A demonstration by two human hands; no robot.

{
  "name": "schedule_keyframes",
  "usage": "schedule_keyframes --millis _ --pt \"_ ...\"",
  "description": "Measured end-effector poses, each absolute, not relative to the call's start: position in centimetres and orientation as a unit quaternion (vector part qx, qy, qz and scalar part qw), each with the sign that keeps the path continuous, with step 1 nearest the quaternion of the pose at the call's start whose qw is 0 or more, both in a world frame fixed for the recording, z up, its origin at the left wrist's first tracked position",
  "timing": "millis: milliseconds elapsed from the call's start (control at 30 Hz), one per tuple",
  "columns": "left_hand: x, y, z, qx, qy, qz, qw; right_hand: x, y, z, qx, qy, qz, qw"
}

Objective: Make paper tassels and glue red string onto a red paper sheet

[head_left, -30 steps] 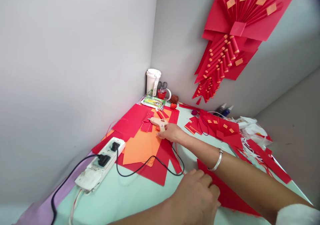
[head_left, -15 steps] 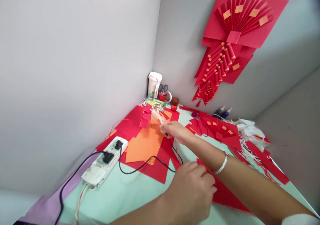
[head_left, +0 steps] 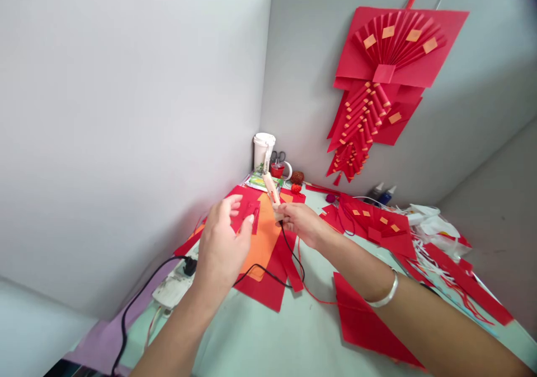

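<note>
My right hand (head_left: 302, 221) is closed on a cream-coloured glue gun (head_left: 272, 191), tilted with its tip pointing up and away. A black cord runs from its lower end. To the left, my left hand (head_left: 222, 240) is held over the paper, fingers apart and curved, with nothing visible between them. Just beyond its fingertips lies a small folded red paper piece (head_left: 254, 212), partly covered by the hand. Beneath both hands spread orange paper sheets (head_left: 265, 243) and larger red sheets (head_left: 268, 294).
A power strip (head_left: 171, 287) with a black plug sits left, partly behind my left arm. At the back are a white cup (head_left: 263, 147) and scissors (head_left: 278, 156). A red paper fan decoration (head_left: 390, 75) hangs on the wall. Red card (head_left: 369, 321) lies under my right forearm.
My left hand has moved from the near middle, where it was curled, forward and left with its fingers parted. The glue gun has swung more upright in my right hand. The view has shifted slightly.
</note>
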State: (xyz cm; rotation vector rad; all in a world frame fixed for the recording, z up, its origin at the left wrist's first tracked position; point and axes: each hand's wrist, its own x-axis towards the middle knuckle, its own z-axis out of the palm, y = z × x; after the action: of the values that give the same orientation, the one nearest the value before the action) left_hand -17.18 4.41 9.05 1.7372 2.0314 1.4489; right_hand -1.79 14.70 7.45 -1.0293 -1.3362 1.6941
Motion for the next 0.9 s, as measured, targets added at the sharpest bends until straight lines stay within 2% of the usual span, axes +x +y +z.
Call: schedule_keyframes --millis 133,533,633,800,900 --pt "-16.1 4.1 8.4 0.62 0.66 0.42 0.054 -0.8 14.5 8.2 -0.367 -0.498 0.689 0.378" --pt "-12.4 1.8 5.8 0.72 0.571 0.288 0.27 2.3 11.6 14.1 -0.26 -0.482 0.7 0.457" --pt "-12.2 1.1 5.2 0.74 0.543 0.287 0.273 3.6 10.3 14.9 -0.276 -0.506 0.676 0.459" --pt "-12.0 0.6 4.7 0.752 0.543 0.307 0.215 5.6 7.6 15.5 -0.305 -0.508 0.653 0.471" --pt "-11.8 -0.4 5.8 0.786 0.484 0.3 0.241 6.6 6.0 15.7 -0.311 -0.485 0.653 0.492"
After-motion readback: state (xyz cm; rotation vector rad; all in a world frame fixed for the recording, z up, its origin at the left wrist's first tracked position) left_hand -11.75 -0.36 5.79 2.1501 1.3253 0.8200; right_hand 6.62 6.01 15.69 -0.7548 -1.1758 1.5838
